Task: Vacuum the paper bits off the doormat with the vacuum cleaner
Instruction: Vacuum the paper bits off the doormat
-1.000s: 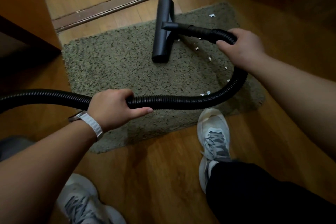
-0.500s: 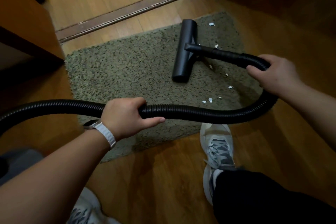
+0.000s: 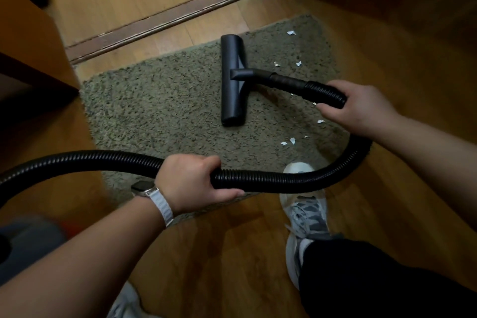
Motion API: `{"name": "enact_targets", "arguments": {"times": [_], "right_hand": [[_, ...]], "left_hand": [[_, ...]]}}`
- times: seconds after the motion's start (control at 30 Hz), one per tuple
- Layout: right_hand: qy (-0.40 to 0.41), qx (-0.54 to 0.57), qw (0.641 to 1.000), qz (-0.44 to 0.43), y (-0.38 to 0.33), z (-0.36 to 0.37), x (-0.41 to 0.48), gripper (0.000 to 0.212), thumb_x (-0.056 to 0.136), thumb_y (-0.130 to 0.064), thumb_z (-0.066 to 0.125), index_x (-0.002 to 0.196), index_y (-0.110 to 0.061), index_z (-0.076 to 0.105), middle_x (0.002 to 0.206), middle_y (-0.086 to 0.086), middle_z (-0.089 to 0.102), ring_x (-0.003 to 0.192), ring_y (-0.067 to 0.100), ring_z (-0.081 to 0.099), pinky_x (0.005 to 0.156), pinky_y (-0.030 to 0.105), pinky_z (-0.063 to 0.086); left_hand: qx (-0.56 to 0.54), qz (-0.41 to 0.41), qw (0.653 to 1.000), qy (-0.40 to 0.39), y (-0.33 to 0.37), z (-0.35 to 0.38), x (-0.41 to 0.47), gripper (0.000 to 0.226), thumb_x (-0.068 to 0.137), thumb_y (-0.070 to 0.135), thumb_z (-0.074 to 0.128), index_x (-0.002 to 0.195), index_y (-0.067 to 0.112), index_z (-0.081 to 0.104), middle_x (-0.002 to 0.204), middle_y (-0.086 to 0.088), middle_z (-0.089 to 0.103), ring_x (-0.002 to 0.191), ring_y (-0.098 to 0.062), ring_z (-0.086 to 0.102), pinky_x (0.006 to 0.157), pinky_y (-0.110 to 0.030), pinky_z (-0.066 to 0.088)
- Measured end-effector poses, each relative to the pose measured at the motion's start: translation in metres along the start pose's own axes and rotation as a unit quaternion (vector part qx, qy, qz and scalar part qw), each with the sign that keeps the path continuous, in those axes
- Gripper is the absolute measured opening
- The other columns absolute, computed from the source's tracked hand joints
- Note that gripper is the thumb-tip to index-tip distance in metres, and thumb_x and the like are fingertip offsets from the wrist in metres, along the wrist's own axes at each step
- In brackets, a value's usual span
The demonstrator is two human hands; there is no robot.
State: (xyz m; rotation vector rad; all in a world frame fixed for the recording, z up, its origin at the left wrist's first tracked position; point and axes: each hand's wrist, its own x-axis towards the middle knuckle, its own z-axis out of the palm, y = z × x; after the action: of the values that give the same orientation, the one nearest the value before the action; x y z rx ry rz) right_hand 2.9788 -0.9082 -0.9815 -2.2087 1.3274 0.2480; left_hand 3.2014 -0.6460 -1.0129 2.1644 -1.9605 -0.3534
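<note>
- Doormat (image 3: 160, 100): olive shag, on the wood floor (image 3: 232, 253) below the threshold strip (image 3: 165, 15).
- Floor nozzle (image 3: 233, 80): black, flat on the mat's middle.
- Paper bits (image 3: 291, 141): white, scattered right of the nozzle, inside the hose (image 3: 271, 178) loop.
- Right hand (image 3: 361, 106): grip closed round the hose near the nozzle.
- Left hand (image 3: 191, 183): grip closed round the hose mid-run.
- Sneaker (image 3: 307, 212): toe at the mat's near edge, crossed by the hose.
- Wooden cabinet (image 3: 31, 41): beside the mat's far left corner.
</note>
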Motion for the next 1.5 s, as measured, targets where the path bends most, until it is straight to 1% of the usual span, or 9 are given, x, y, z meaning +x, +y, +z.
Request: {"name": "enact_targets", "arguments": {"times": [0.2, 0.43, 0.53, 0.73, 0.9, 1.07, 1.3, 1.4, 1.5], "right_hand": [[0.005, -0.024, 1.000, 0.006, 0.004, -0.012, -0.012, 0.034, 0.092, -0.041, 0.062, 0.123, -0.028, 0.057, 0.093, 0.001, 0.063, 0.082, 0.023, 0.056, 0.068, 0.034, 0.044], [0.087, -0.003, 0.994, 0.071, 0.040, -0.035, -0.043, 0.038, 0.089, -0.041, 0.064, 0.125, -0.031, 0.057, 0.093, -0.003, 0.060, 0.081, 0.023, 0.059, 0.074, 0.045, 0.054], [0.096, 0.012, 0.992, 0.081, 0.049, -0.027, -0.041, 0.036, 0.089, -0.042, 0.065, 0.122, -0.030, 0.059, 0.092, -0.002, 0.060, 0.081, 0.022, 0.057, 0.071, 0.039, 0.050], [0.117, 0.041, 0.989, 0.086, 0.059, -0.025, -0.026, 0.032, 0.088, -0.043, 0.067, 0.115, -0.027, 0.062, 0.093, 0.002, 0.063, 0.085, 0.025, 0.061, 0.076, 0.043, 0.052], [0.064, 0.005, 0.992, 0.112, 0.067, -0.018, -0.015, 0.045, 0.088, -0.049, 0.066, 0.122, -0.021, 0.059, 0.095, 0.002, 0.060, 0.082, 0.022, 0.056, 0.069, 0.034, 0.046], [0.050, 0.022, 0.996, 0.073, 0.062, -0.010, -0.010, 0.039, 0.088, -0.048, 0.066, 0.119, -0.024, 0.061, 0.095, 0.004, 0.064, 0.084, 0.025, 0.060, 0.072, 0.038, 0.049], [0.087, 0.042, 0.994, 0.048, 0.054, -0.009, -0.010, 0.028, 0.088, -0.045, 0.067, 0.107, -0.025, 0.065, 0.085, 0.002, 0.063, 0.079, 0.024, 0.059, 0.068, 0.038, 0.046], [0.102, 0.051, 0.992, 0.061, 0.060, -0.014, -0.017, 0.028, 0.089, -0.042, 0.067, 0.110, -0.024, 0.064, 0.085, 0.000, 0.061, 0.079, 0.022, 0.058, 0.066, 0.035, 0.044], [0.120, 0.044, 0.987, 0.095, 0.069, -0.021, -0.025, 0.032, 0.090, -0.041, 0.066, 0.118, -0.024, 0.063, 0.091, -0.002, 0.059, 0.082, 0.019, 0.056, 0.074, 0.040, 0.051]], "left_hand": [[-0.022, 0.002, 1.000, 0.010, 0.011, 0.009, -0.005, 0.066, 0.069, 0.087, 0.046, 0.059, 0.022, 0.054, 0.045, 0.008, 0.050, 0.038, -0.017, 0.052, 0.038, -0.023, 0.039], [-0.037, -0.015, 0.998, 0.040, 0.028, 0.004, 0.009, 0.068, 0.067, 0.088, 0.046, 0.062, 0.022, 0.059, 0.048, 0.007, 0.054, 0.042, -0.018, 0.056, 0.040, -0.025, 0.041], [-0.029, -0.016, 0.999, 0.038, 0.037, 0.007, 0.019, 0.070, 0.067, 0.089, 0.043, 0.061, 0.022, 0.059, 0.049, 0.008, 0.055, 0.042, -0.016, 0.056, 0.039, -0.025, 0.040], [-0.037, -0.027, 0.998, 0.035, 0.040, 0.015, 0.024, 0.067, 0.067, 0.089, 0.045, 0.062, 0.023, 0.057, 0.048, 0.007, 0.053, 0.042, -0.016, 0.056, 0.039, -0.024, 0.042], [-0.038, -0.026, 0.999, 0.015, 0.044, 0.022, 0.019, 0.068, 0.066, 0.089, 0.045, 0.062, 0.022, 0.059, 0.048, 0.006, 0.055, 0.042, -0.017, 0.057, 0.038, -0.026, 0.044], [-0.042, -0.012, 0.999, 0.002, 0.051, 0.022, 0.008, 0.067, 0.068, 0.088, 0.045, 0.059, 0.022, 0.056, 0.046, 0.008, 0.052, 0.040, -0.014, 0.055, 0.037, -0.024, 0.040], [-0.041, -0.027, 0.999, -0.004, 0.051, 0.020, 0.008, 0.069, 0.068, 0.089, 0.043, 0.059, 0.022, 0.057, 0.045, 0.007, 0.052, 0.040, -0.015, 0.055, 0.037, -0.025, 0.040], [-0.043, -0.031, 0.999, -0.002, 0.048, 0.019, 0.009, 0.070, 0.068, 0.090, 0.042, 0.060, 0.023, 0.058, 0.046, 0.007, 0.053, 0.041, -0.016, 0.056, 0.038, -0.025, 0.040], [-0.049, -0.036, 0.998, 0.007, 0.049, 0.018, 0.014, 0.070, 0.068, 0.090, 0.041, 0.060, 0.022, 0.057, 0.046, 0.007, 0.052, 0.041, -0.016, 0.056, 0.038, -0.025, 0.038]]}}
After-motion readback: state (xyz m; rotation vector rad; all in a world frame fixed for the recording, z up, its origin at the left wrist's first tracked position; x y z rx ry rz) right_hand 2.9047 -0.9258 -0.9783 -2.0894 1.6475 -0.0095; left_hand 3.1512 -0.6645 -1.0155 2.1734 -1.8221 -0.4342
